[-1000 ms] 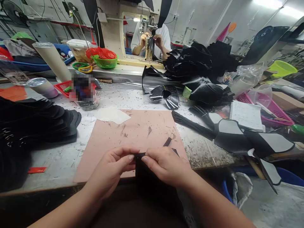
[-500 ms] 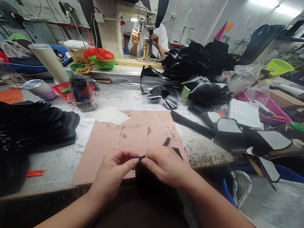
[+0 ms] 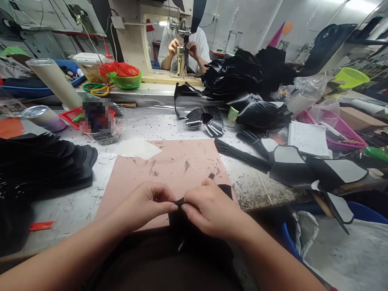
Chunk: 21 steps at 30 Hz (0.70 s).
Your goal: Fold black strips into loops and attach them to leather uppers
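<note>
A black piece of material (image 3: 178, 230) hangs over the near edge of the pink board (image 3: 169, 161), one dark corner showing beyond my right hand. My left hand (image 3: 151, 206) pinches its upper edge between thumb and forefinger. Right beside that, my right hand (image 3: 209, 208) pinches the same edge, the two thumbs almost touching. A short black strip end (image 3: 211, 176) shows just past my right hand. The lower part of the black piece blends into dark clothing and is hard to make out.
Black cut pieces (image 3: 54, 161) are stacked at left, near a red strip (image 3: 41, 226). A white sheet (image 3: 139, 148) overlaps the board. Black-and-grey pieces (image 3: 287, 165) lie right. Behind, a person works at a sewing machine (image 3: 130, 44).
The view has shifted slightly, moving the table items left in the picture. My left wrist and forearm lie lower and flatter; both hands keep their pinch on the black edge.
</note>
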Motion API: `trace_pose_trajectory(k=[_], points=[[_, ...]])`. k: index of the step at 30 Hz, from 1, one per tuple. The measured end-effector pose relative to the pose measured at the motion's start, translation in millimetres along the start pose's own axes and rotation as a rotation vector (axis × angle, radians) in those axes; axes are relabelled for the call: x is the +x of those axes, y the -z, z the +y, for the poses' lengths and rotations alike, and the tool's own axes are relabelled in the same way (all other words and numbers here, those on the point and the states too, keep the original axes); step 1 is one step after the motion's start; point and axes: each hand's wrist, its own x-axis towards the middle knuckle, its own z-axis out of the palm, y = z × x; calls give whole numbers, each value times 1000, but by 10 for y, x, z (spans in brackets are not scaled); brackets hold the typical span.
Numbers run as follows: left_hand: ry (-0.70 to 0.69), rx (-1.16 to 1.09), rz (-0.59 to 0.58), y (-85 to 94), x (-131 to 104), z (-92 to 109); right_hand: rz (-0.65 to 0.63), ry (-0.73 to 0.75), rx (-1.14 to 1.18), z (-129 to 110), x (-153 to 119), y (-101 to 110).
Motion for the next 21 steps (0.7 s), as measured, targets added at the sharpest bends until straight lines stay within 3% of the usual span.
trace_pose_trajectory(k=[6, 14, 21], points=[[2, 42, -21, -9, 4, -30, -7, -15, -22, 50, -22, 47], [-114, 314, -159, 3, 35, 87, -57, 28, -88, 21, 9, 29], [-47, 378, -167, 29, 97, 98, -4, -3, -13, 109, -16, 93]])
